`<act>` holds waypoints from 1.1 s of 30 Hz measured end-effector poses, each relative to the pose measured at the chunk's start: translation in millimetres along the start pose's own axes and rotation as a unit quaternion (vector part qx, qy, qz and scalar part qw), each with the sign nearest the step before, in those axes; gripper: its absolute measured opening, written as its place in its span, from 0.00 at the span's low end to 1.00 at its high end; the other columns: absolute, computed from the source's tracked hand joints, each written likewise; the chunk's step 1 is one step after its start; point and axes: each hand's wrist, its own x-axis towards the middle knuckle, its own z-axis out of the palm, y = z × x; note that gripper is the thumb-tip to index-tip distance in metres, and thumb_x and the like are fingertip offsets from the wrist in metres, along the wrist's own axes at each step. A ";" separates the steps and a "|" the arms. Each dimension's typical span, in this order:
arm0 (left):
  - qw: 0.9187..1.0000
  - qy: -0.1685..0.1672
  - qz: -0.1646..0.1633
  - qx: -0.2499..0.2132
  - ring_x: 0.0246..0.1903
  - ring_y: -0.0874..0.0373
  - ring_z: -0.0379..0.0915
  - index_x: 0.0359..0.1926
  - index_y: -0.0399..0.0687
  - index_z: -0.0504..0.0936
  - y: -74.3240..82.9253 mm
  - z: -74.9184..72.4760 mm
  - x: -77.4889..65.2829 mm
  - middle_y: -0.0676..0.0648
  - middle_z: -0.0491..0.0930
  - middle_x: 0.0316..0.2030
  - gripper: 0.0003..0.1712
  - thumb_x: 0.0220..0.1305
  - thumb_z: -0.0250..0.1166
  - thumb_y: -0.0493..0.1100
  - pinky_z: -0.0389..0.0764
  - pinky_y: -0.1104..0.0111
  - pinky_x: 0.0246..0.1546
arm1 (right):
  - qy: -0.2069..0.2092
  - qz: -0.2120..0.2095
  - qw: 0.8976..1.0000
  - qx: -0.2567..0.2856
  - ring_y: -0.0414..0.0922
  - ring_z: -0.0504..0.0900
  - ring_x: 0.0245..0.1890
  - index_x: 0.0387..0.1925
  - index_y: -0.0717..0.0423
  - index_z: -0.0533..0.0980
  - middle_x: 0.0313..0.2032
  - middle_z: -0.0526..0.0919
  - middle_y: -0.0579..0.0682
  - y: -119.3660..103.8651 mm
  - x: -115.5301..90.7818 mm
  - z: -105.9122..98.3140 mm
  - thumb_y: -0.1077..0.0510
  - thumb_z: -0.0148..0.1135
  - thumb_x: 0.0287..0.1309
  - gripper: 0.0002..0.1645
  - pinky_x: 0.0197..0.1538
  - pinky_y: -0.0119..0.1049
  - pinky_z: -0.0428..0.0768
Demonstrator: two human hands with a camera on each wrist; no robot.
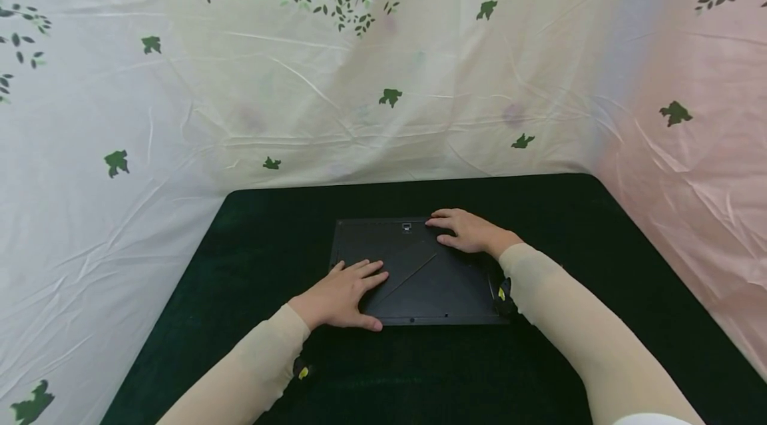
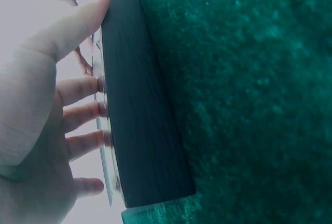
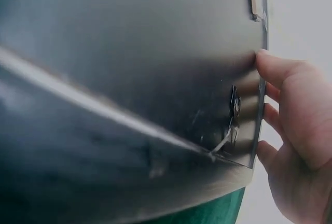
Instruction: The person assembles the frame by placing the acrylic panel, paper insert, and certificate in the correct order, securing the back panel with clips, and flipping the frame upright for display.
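Observation:
A dark rectangular picture frame (image 1: 458,288) lies on the table with its back up. A small metal hanger (image 1: 407,228) sits by its far edge, and a thin diagonal line crosses the backing. My left hand (image 1: 344,295) rests on the frame's left part with fingers spread, the thumb along the near edge. In the left wrist view, that thumb touches the wood-grained side (image 2: 140,105). My right hand (image 1: 470,232) lies over the far right part, fingers extended. In the right wrist view, its fingertips touch the backing (image 3: 129,53), near a small metal fitting (image 3: 235,107).
The table wears a dark green cloth (image 1: 269,232). Pale curtains (image 1: 323,105) printed with leaves and birds hang behind and at both sides. A dark camera band (image 1: 506,295) is on the right wrist, and another (image 1: 301,370) on the left.

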 end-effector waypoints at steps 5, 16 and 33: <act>1.000 0.005 0.001 0.000 0.73 0.49 0.42 0.74 0.58 0.55 1.4 0.8 0.4 0.50 0.46 0.75 0.56 0.51 0.56 0.79 0.48 0.40 0.65 | 0.013 0.012 0.999 0.027 0.55 0.55 0.71 0.70 0.45 0.63 0.71 0.58 0.53 -0.3 -5.3 0.8 0.47 0.51 0.70 0.30 0.67 0.56 0.57; 1.000 0.008 0.003 -0.005 0.73 0.49 0.40 0.75 0.59 0.53 0.6 3.1 0.1 0.51 0.45 0.75 0.56 0.51 0.57 0.79 0.47 0.40 0.66 | 0.045 0.014 0.996 0.074 0.54 0.61 0.69 0.67 0.48 0.67 0.69 0.64 0.53 -15.2 -60.0 -5.5 0.37 0.57 0.63 0.36 0.66 0.56 0.61; 1.000 0.012 0.007 -0.018 0.73 0.49 0.40 0.75 0.59 0.54 -2.0 4.3 -0.7 0.51 0.45 0.75 0.56 0.51 0.57 0.79 0.46 0.39 0.65 | 0.009 -0.017 1.000 0.022 0.53 0.45 0.74 0.73 0.52 0.56 0.74 0.48 0.53 -57.4 -101.8 33.3 0.21 0.53 0.51 0.58 0.70 0.59 0.45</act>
